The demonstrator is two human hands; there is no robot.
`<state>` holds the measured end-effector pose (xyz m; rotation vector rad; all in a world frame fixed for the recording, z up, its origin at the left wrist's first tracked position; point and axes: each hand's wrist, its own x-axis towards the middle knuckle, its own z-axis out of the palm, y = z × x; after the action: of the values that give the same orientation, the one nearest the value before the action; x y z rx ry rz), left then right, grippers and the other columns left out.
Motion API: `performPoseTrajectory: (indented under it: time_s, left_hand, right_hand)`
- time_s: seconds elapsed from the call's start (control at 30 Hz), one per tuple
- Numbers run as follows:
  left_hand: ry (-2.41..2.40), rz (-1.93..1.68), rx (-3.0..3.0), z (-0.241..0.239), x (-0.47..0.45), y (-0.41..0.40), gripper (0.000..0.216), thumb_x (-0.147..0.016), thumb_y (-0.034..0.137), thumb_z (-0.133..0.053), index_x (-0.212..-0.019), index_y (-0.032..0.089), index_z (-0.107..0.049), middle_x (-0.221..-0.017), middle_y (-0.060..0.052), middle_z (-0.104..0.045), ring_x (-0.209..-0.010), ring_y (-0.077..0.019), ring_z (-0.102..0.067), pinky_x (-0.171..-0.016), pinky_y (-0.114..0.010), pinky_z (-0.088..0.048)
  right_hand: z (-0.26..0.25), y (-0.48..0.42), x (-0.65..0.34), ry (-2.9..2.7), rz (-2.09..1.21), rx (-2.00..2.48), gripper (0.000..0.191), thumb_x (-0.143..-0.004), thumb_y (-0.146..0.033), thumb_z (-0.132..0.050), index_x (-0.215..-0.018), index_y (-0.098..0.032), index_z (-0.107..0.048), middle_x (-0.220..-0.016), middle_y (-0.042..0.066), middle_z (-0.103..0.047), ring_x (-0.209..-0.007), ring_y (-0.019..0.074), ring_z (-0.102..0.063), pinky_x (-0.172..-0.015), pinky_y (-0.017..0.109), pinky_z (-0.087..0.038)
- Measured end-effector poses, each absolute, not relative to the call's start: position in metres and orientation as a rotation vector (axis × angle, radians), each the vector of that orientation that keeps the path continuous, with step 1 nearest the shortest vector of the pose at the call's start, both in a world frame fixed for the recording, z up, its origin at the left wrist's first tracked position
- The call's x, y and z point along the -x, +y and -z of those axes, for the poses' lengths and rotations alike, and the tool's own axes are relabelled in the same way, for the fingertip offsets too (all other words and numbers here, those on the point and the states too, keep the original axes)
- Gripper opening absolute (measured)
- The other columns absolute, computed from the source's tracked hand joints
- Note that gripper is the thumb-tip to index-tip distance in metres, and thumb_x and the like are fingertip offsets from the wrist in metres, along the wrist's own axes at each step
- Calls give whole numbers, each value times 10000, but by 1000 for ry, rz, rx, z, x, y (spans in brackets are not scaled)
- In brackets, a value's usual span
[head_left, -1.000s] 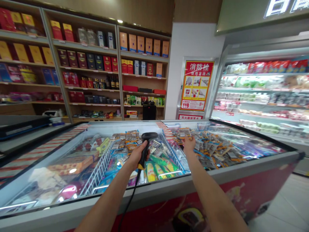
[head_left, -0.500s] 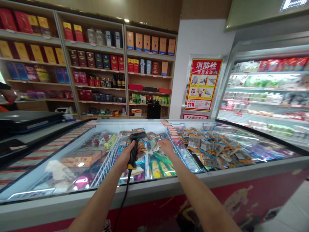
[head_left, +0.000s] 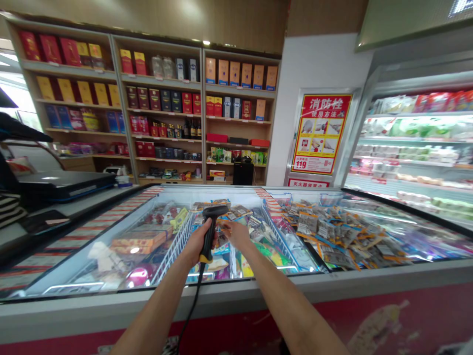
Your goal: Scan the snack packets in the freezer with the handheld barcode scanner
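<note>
My left hand (head_left: 196,244) is wrapped round the handle of a black and yellow barcode scanner (head_left: 207,239), its head up and its cable hanging down over the freezer front. Close to the scanner's right side is my right hand (head_left: 236,233), fingers bent and drawn together. Whatever the fingertips hold, if anything, is too small to make out. Small grey and orange snack packets (head_left: 242,211) lie around and behind both hands on the glass-topped chest freezer (head_left: 240,288). A larger heap of the same packets (head_left: 338,231) spreads over the glass to the right.
Under the glass are white wire baskets (head_left: 177,246) and bagged frozen food. At left stands a counter with a flat black device (head_left: 68,183). Behind are shelves of boxed goods (head_left: 162,101), a red wall poster (head_left: 320,133) and a lit refrigerated display (head_left: 417,143).
My right hand has moved left, close beside the scanner. The scanner stays in my left hand. The view has turned slightly left, so the shelves sit further right.
</note>
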<state>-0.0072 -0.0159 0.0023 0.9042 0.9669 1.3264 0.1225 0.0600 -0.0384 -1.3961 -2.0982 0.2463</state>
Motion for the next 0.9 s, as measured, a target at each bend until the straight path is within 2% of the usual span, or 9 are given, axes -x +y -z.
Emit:
performPoseTrajectory:
  time_s: [0.1, 0.17, 0.27, 0.37, 0.5, 0.73, 0.9]
  left_hand:
    - [931, -1310, -900, 0, 6, -13, 285, -763, 409, -472, -687, 140, -528, -472, 16, -533, -349, -70, -469, -336, -168, -363]
    - [924, -1300, -901, 2, 3, -11, 294, -756, 420, -476, -668, 142, -519, -470, 14, -533, -350, -71, -472, -339, -169, -365]
    - [924, -1277, -927, 4, -5, -8, 302, -750, 427, -481, -650, 143, -511, -463, 14, -529, -345, -71, -468, -336, -171, -361]
    - [898, -1236, -979, 5, -13, -7, 287, -744, 426, -489, -680, 147, -514, -458, 21, -524, -340, -74, -460, -326, -174, -349]
    - [848, -1165, -1028, 4, -22, -7, 293, -727, 441, -506, -712, 148, -518, -463, 22, -527, -341, -76, -455, -322, -178, -344]
    - [871, -1143, -1029, 0, -31, -7, 297, -724, 439, -509, -663, 149, -508, -485, 9, -546, -359, -76, -469, -335, -175, -354]
    - [876, -1130, -1005, 0, -35, -5, 296, -735, 435, -497, -679, 145, -526, -511, -2, -559, -371, -74, -479, -345, -175, -368]
  right_hand:
    - [42, 72, -144, -1687, -341, 1412, 295, -805, -313, -357, -962, -211, -586, -883, 38, -638, -849, 182, -568, -754, 294, -408]
    - [45, 79, -161, -1361, -543, 1371, 292, -796, -321, -348, -919, -179, -572, -821, 48, -637, -788, 179, -578, -704, 286, -436]
    - [50, 83, -185, -986, -947, 1172, 245, -768, -349, -370, -892, -193, -513, -765, 19, -623, -680, 160, -590, -588, 275, -473]
    - [52, 82, -204, -787, -1152, 1024, 172, -749, -340, -409, -856, -216, -463, -729, -14, -604, -623, 144, -596, -551, 279, -488]
    - [52, 82, -222, -652, -1202, 986, 123, -747, -315, -427, -835, -231, -443, -683, -31, -595, -583, 136, -599, -539, 287, -496]
    - [52, 83, -236, -626, -1208, 1017, 146, -743, -323, -441, -851, -226, -446, -690, -18, -604, -592, 135, -605, -553, 302, -510]
    - [47, 87, -252, -609, -1063, 977, 176, -735, -358, -397, -848, -229, -437, -762, -7, -614, -642, 138, -618, -602, 323, -515]
